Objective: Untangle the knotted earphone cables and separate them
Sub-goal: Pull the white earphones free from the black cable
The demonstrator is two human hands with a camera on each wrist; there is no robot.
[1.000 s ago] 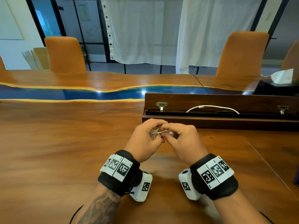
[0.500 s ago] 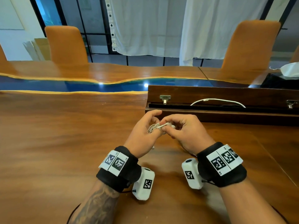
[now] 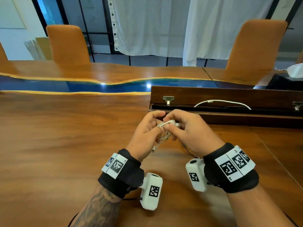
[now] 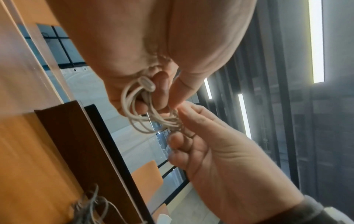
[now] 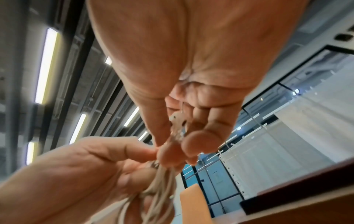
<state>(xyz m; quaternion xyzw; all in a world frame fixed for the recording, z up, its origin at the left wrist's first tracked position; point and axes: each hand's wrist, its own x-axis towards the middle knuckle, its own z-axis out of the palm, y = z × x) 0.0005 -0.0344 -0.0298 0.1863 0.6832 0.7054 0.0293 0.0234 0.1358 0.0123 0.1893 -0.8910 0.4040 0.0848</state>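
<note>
A knotted bundle of white earphone cable hangs between both hands, just above the wooden table. My left hand grips the coiled loops, with the inline remote against its fingers. My right hand pinches the earbud end between thumb and fingertips; the earbuds lie inside its curled fingers. The white plug dangles below the left hand. A thin dark cable trails on the table under the right hand, partly hidden by it.
An open dark wooden cable hatch lies just beyond the hands, with a white charging cable in it. Orange chairs stand across the table behind a blue resin strip. A dark bag sits far right.
Both hands stayed together in front of the hatch. The cable loops have loosened and hang lower, and the plug now dangles below the left hand. The earbud end shows more at the right fingertips.
</note>
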